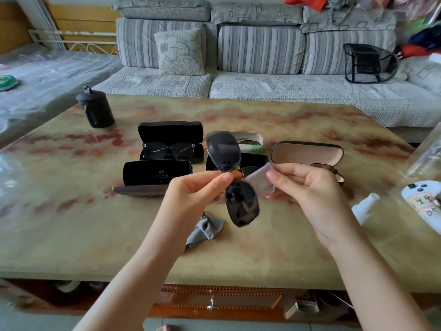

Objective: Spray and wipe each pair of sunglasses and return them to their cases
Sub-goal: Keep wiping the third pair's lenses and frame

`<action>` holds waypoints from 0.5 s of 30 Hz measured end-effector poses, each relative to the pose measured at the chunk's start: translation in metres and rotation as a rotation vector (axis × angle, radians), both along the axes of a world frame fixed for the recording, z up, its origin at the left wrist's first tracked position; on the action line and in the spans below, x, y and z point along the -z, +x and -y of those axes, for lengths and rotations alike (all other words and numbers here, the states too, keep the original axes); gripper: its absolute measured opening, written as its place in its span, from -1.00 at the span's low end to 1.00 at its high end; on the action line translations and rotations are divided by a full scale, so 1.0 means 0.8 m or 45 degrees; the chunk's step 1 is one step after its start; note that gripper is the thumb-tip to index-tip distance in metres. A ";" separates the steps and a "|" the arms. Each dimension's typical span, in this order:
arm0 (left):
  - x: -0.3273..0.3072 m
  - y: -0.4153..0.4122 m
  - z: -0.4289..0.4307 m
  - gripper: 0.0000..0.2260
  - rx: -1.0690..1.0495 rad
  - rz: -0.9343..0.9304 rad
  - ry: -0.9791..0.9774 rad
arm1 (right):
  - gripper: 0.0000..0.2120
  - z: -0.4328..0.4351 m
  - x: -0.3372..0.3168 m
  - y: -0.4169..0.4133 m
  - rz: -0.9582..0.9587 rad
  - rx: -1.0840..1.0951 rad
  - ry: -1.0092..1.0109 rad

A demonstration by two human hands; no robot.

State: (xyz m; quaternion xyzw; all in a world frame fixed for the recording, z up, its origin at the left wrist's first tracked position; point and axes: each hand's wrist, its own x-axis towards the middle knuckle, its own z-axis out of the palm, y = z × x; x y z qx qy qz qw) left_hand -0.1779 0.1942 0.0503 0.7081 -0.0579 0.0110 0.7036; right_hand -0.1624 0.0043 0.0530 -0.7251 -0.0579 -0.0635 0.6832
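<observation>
Over the table's [71, 223] middle, the left hand [193, 189] pinches the sunglasses [242, 203] at the bridge. The right hand [307, 187] pinches a pale cloth [260, 180] touching them. Open cases [171, 133] sit just beyond, well apart from the near edge.

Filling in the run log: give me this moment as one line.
phase: wipe | left hand: pinches sunglasses at bridge | right hand: holds cloth by bridge | spray bottle: lying on table
</observation>
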 end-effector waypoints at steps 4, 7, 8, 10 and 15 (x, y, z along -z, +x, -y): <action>0.003 0.000 -0.002 -0.82 -0.016 -0.025 0.001 | -0.78 0.000 -0.002 0.000 0.014 0.079 -0.022; 0.002 -0.002 -0.001 -0.77 0.022 -0.062 -0.020 | -0.68 -0.001 -0.003 0.000 0.026 0.078 -0.027; 0.002 -0.002 -0.001 -0.75 0.035 -0.074 -0.041 | -0.66 -0.001 -0.001 0.001 0.042 0.077 -0.029; 0.001 -0.003 0.000 -0.72 0.052 -0.104 -0.106 | -0.67 0.000 0.000 0.003 0.078 0.077 -0.038; -0.001 -0.002 -0.006 -0.75 0.025 -0.102 -0.137 | -0.69 0.011 -0.004 0.007 0.137 0.022 -0.213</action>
